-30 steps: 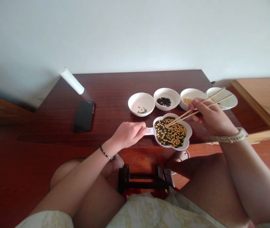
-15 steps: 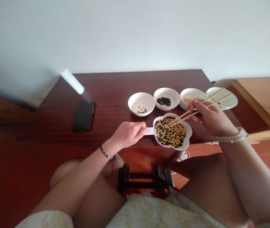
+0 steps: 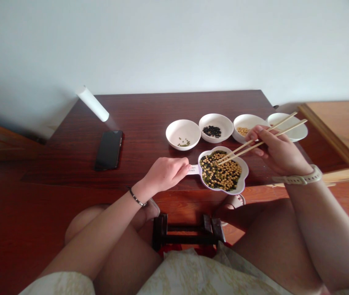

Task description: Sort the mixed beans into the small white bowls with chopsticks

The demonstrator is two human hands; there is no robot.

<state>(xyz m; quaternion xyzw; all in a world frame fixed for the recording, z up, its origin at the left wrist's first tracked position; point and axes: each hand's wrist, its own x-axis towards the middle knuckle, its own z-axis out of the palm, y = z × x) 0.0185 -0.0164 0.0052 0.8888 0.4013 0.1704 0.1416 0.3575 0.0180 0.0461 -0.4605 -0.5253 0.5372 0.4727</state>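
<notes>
My left hand (image 3: pixel 168 173) is closed around the short handle of a white, flower-shaped bowl (image 3: pixel 242 185) with a lilac rim. Mixed yellow, black and green beans (image 3: pixel 220 174) cover its bottom. In my right hand (image 3: pixel 274 149) I hold a pair of wooden chopsticks (image 3: pixel 248 145); their tips reach down to the beans near the bowl's middle. Whether a bean sits between the tips is too small to tell. Behind stand white bowls in a row: one with a few green beans (image 3: pixel 183 133), one with black beans (image 3: pixel 216 123), one with yellow beans (image 3: pixel 248 121), partly hidden by my right hand.
A fourth white bowl (image 3: pixel 300 132) stands at the row's right end, partly behind the chopsticks. On the left of the dark wooden table (image 3: pixel 143 110) lie a black phone (image 3: pixel 109 150) and a white cylinder (image 3: pixel 93 104). A lighter wooden surface (image 3: pixel 337 123) adjoins on the right.
My right hand has shifted slightly to the right with the chopsticks, and their tips have moved a little the same way over the beans. My left hand and the bowl stay practically in place.
</notes>
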